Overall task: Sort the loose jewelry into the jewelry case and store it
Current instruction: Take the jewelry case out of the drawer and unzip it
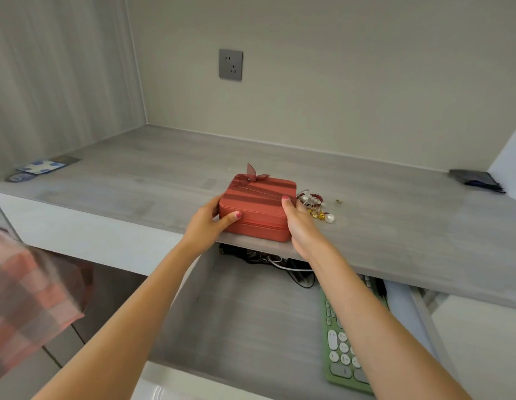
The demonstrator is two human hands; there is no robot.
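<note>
Left hand: the left hand grips the left side of the jewelry case, thumb curled onto the front face just above the zip line, the other fingers wrapped behind the left wall.
Right hand: the right hand clasps the case's right side, thumb laid over the top right edge of the lid, the palm against the side wall; the remaining fingers are hidden behind the case.
Jewelry case: a coral-red square box with darker stripes across the lid, shut, resting on the bench at its front edge, roughly midway along it.
Bow: a sheer dusky-pink ribbon bow sits on the back left corner of the lid.
Loose jewelry: a small heap of red beads, pearls and gold pieces lies on the bench just beside the case's right wall, close behind the right hand.
Small gold piece: one tiny gold item lies apart to the right of the heap; too small to tell what it is.
Pull-out shelf: a grey tray extends below the bench's front edge, under both forearms.
Keyboard: a green keyboard with white round keys lies on the tray's right side.
Cables: a tangle of black and white cords lies at the tray's back.
Bench far corners: blue-patterned cards at the far left, a dark pouch at the far right.
Wall: a grey socket is set above the bench.
</note>
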